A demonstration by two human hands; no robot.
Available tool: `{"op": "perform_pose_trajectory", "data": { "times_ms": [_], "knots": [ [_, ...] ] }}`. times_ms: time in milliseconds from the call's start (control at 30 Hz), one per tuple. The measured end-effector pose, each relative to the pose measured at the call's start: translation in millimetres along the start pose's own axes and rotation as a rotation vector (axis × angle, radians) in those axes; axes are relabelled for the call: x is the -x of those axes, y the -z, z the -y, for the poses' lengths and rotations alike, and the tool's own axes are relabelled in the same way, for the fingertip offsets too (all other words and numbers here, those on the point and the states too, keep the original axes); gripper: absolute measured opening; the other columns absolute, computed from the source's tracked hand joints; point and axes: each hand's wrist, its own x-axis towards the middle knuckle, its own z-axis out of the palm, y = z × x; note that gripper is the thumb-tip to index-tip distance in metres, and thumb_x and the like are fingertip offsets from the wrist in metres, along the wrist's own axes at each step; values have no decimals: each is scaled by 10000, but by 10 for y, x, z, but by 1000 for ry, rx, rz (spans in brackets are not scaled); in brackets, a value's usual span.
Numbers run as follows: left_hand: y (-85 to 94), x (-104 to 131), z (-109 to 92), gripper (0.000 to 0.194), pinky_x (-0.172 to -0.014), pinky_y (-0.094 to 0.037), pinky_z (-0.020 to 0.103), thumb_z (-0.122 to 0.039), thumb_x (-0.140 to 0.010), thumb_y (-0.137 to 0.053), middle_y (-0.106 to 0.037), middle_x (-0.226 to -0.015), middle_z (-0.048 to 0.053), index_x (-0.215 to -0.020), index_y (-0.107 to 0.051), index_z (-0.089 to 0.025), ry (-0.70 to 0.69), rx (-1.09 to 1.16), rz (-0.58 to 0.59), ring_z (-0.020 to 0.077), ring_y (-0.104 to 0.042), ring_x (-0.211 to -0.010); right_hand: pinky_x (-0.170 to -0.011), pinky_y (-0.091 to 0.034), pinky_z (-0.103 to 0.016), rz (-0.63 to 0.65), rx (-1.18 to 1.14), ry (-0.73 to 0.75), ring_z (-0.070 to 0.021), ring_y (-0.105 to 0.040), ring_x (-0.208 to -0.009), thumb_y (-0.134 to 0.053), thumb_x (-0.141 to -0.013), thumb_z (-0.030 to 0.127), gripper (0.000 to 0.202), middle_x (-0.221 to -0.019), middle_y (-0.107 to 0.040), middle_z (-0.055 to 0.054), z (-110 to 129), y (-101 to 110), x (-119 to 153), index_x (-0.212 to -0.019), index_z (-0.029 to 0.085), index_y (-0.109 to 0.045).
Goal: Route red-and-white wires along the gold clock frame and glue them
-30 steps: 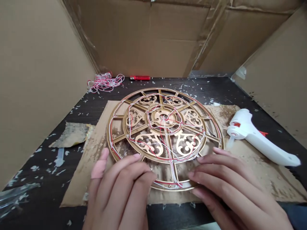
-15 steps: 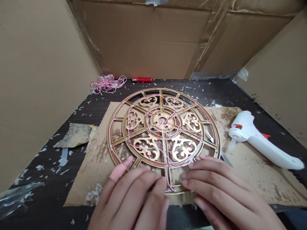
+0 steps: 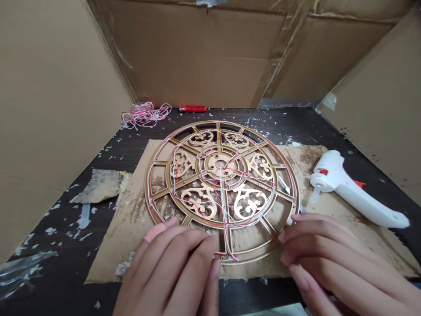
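Observation:
A round gold openwork frame with spokes and scroll panels lies in front of me. Thin red and white wires run along its rings and spokes. My left hand is curled over the near left rim, its thumb close under the fingertips; the fingers hide what lies between them. At the near right rim is my right hand, fingers bent and thumb apart from them. A tiny pale piece shows by its upper fingertips, too small to name.
Beneath the frame is a stained cardboard sheet. A white glue gun lies to the right. Behind are a tangle of red and white wire and a red lighter. Cardboard walls enclose the dark, scrap-strewn table.
My right hand has moved right along the near rim, uncovering the lower right of the frame. My left hand stays at the near left rim, with its fingers slightly shifted.

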Motion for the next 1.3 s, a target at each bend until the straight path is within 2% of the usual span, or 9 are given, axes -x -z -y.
{"op": "perform_pose_trajectory", "data": {
  "times_ms": [133, 233, 400, 600, 767, 867, 967, 1133, 1300],
  "knots": [
    [-34, -81, -36, 223, -945, -453, 323, -59, -763, -518, -652, -868, -13, -878, -637, -209, 54, 34, -51, 127, -587, -885, -773, -506, -297, 134, 6, 20, -164, -587, -815, -467, -908, 130, 168, -790, -621, -45, 52, 10, -184, -852, 165, -621],
    [-47, -101, -57, 185, -954, -447, 321, -74, -779, -521, -644, -834, -22, -847, -633, -206, 63, 39, -65, 115, -585, -848, -777, -507, -315, 291, 89, 121, -177, -598, -834, -386, -954, 170, 264, -855, -647, -43, 90, 4, -351, -937, 181, -650],
    [-62, -93, -80, 153, -956, -453, 328, -67, -756, -560, -644, -842, -12, -820, -628, -188, 36, 41, -67, 122, -588, -874, -870, -472, -345, 395, 167, 261, -183, -601, -872, -222, -987, 155, 458, -906, -662, -26, 124, -21, -499, -884, 207, -665],
    [-34, -78, -64, 155, -955, -451, 334, -59, -757, -573, -629, -849, -10, -832, -617, -188, 59, 59, -72, 113, -574, -863, -983, -412, -403, 541, 183, 359, -212, -553, -991, -298, -982, 191, 346, -1036, -627, -24, 100, 37, -595, -993, 205, -643],
    [-22, -70, -52, 157, -994, -419, 318, -61, -766, -554, -612, -877, -4, -864, -593, -177, 27, 38, -50, 111, -564, -899, -1050, -347, -421, 597, 205, 408, -221, -527, -1048, -513, -914, 227, 146, -1146, -605, -15, 68, 23, -732, -981, 205, -641],
    [-29, -72, -59, 139, -996, -425, 310, -87, -768, -558, -614, -860, -12, -848, -593, -195, 39, 35, -67, 110, -575, -889, -1039, -347, -416, 626, 186, 432, -208, -525, -1023, -475, -945, 230, 160, -1106, -605, -16, 44, 13, -793, -965, 194, -630],
    [-39, -84, -57, 71, -959, -475, 340, -203, -801, -550, -628, -845, -13, -829, -606, -237, 18, 15, -55, 139, -599, -890, -1030, -342, -405, 618, 182, 463, -213, -510, -1020, -423, -967, 220, 208, -1021, -598, -19, 17, 16, -822, -898, 182, -615],
    [-56, -89, -33, 130, -929, -515, 393, -358, -816, -539, -641, -836, 0, -841, -625, -264, -21, 12, -2, 176, -619, -908, -1069, -301, -394, 645, 116, 436, -202, -499, -1045, -427, -971, 252, 211, -974, -577, -3, -38, -4, -822, -850, 194, -590],
    [-47, -101, -27, 122, -909, -522, 368, -326, -827, -534, -652, -794, -17, -823, -645, -276, -20, 20, 15, 156, -627, -863, -1082, -290, -361, 633, 47, 409, -186, -484, -1120, -405, -964, 194, 213, -1045, -583, -4, -96, -26, -787, -872, 197, -597]
  ]
}}
